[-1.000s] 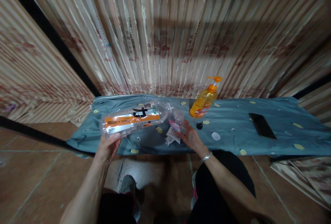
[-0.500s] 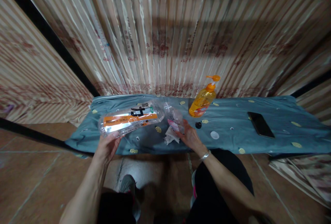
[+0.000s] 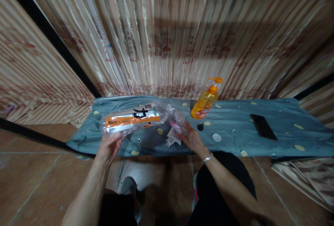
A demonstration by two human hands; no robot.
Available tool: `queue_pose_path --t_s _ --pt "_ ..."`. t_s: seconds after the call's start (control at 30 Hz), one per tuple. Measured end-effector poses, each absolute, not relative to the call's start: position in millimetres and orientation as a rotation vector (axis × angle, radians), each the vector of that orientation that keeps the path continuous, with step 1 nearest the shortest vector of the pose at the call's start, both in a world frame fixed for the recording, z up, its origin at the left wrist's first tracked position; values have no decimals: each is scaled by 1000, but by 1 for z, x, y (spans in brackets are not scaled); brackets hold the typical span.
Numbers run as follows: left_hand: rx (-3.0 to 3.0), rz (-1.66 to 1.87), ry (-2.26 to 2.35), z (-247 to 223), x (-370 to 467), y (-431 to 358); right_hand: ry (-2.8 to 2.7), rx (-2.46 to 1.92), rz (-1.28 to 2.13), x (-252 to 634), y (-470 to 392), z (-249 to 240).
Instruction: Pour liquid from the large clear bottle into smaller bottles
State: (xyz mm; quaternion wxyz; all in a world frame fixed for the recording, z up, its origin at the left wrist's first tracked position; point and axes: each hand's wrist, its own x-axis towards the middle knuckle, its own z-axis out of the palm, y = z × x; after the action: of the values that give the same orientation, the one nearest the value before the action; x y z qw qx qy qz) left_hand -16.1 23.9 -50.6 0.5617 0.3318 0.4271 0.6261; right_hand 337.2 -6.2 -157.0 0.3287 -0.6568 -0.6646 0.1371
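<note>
Item: clear plastic package (image 3: 134,121) with an orange band, lying lengthwise at the left of a surface (image 3: 273,142) draped in teal cloth. Risk, as judged: the package is slick and gripped only at its near-left end, so it could slip or sag from that hold; the right hand's work sits close to a small black cap (image 3: 200,127) and a white lid (image 3: 216,137), which a sweep of the wrist could knock off the near edge. Left hand (image 3: 109,146): fingers closed on the package's near-left end, holding it. Right hand (image 3: 191,138): partly closed, fingertips on a crumpled white and pink wrapper (image 3: 174,133) at the package's right end. Also present: orange pump bottle (image 3: 205,102) upright at the far edge; dark phone (image 3: 263,127) lying well to the right.
</note>
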Motion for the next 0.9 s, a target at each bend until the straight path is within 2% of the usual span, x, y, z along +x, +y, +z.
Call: queue_pose_path --t_s 0.9 --pt "819 1493 1029 -41 -18 20 -1768 -1751 360 339 -5 -163"
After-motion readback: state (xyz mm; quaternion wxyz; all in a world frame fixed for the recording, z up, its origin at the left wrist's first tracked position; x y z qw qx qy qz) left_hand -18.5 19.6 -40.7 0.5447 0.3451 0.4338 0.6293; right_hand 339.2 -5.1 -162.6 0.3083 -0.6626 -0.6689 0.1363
